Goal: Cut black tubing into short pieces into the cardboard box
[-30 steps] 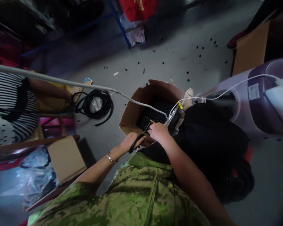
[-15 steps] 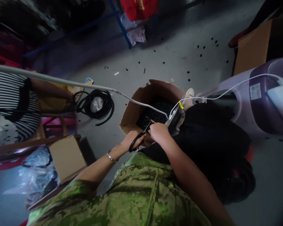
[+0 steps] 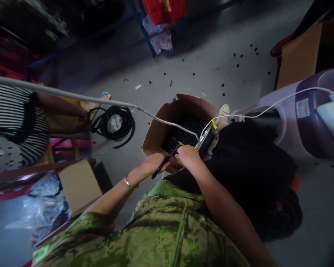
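Observation:
My left hand (image 3: 155,163) is wrapped round the black handles of a pair of scissors (image 3: 159,170), whose blades point up and to the right. Just right of the blades, my right hand (image 3: 188,155) is closed, its fingertips close to the scissors. What those fingers pinch is dark and too small to make out. Both hands are over the near edge of an open cardboard box (image 3: 153,133). Many small black pieces (image 3: 193,128) fill the bottom of that box.
A pale cable (image 3: 111,101) crosses in front from the left towards the box. A coil of black tubing (image 3: 125,124) lies on the floor, near a seated person's foot. Small black bits (image 3: 223,85) are scattered there. A purple-and-white machine (image 3: 286,111) stands at right; a carton (image 3: 79,187) is at left.
The scissors have turned in my left hand, so the handle loop shows more edge-on. My left hand and wrist have shifted slightly left. My right hand has hardly moved.

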Motion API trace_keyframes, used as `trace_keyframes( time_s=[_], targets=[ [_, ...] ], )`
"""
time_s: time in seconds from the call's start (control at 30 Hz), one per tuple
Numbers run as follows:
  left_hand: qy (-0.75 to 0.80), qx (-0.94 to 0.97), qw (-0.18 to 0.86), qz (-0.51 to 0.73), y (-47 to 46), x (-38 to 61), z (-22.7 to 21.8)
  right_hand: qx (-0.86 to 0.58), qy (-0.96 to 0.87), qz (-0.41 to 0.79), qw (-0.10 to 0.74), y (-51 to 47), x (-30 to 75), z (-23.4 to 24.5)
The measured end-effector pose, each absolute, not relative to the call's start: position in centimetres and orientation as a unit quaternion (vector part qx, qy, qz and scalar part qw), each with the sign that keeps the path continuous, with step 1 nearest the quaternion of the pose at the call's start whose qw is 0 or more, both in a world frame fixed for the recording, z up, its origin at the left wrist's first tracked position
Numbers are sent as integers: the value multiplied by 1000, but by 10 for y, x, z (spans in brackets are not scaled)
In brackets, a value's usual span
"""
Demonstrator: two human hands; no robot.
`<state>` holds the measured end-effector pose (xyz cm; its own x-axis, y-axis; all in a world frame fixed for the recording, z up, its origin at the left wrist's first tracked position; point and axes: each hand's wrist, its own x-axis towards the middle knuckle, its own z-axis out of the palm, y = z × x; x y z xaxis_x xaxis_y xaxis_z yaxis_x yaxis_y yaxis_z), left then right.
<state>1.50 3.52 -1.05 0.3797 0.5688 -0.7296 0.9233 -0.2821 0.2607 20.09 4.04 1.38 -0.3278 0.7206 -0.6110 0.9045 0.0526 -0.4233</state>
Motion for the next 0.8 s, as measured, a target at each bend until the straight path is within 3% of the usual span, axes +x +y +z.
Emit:
trace_keyframes(
  time_s=[0.1,0.43,0.8],
  targets=[
    [502,751,337,-266,33,18,-8,572,715,-385,119,40,200,16],
    [540,664,464,-226,29,29,1,575,705,-394,133,42,199,17],
    [472,492,722,-119,38,7,-17,576,704,-399,111,42,202,16]
  ],
)
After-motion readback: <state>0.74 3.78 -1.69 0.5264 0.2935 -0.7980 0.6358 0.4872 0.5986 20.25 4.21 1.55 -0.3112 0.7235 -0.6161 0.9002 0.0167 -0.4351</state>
